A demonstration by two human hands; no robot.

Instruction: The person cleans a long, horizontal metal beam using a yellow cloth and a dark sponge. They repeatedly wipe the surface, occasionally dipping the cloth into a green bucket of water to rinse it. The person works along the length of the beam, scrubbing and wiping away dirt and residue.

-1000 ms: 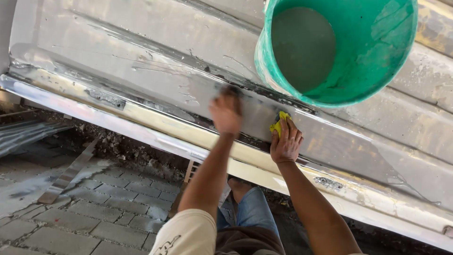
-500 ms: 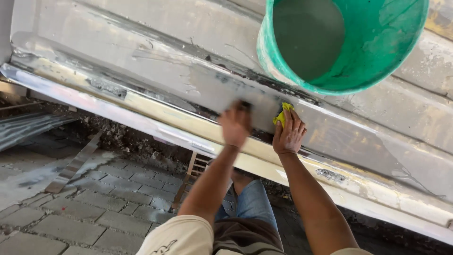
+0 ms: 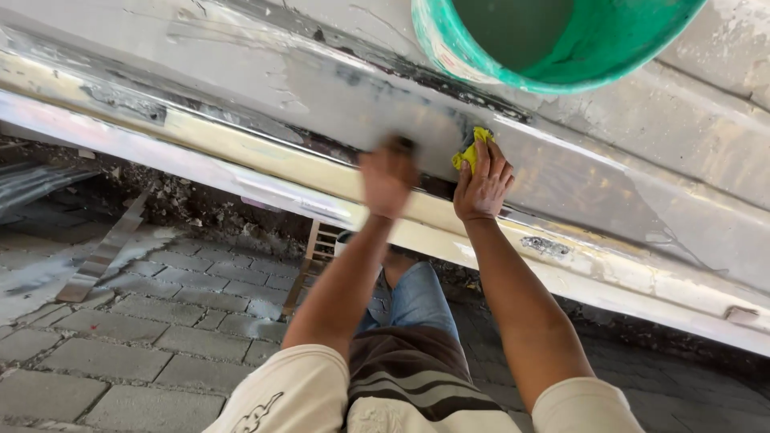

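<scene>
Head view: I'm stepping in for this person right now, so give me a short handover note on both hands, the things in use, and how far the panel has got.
Left hand: motion-blurred, pressing a small dark block against the grey metal body panel; grip closed on it.
Right hand: flat against the panel, fingers pinching a crumpled yellow cloth.
Green plastic bucket: sits above the hands at the top of the view; what is inside cannot be made out.
Done: the patch around the hands looks dull, smeared and wet.
Left: dark streaks and rough spots show along the panel and the pale sill strip to both sides.
</scene>
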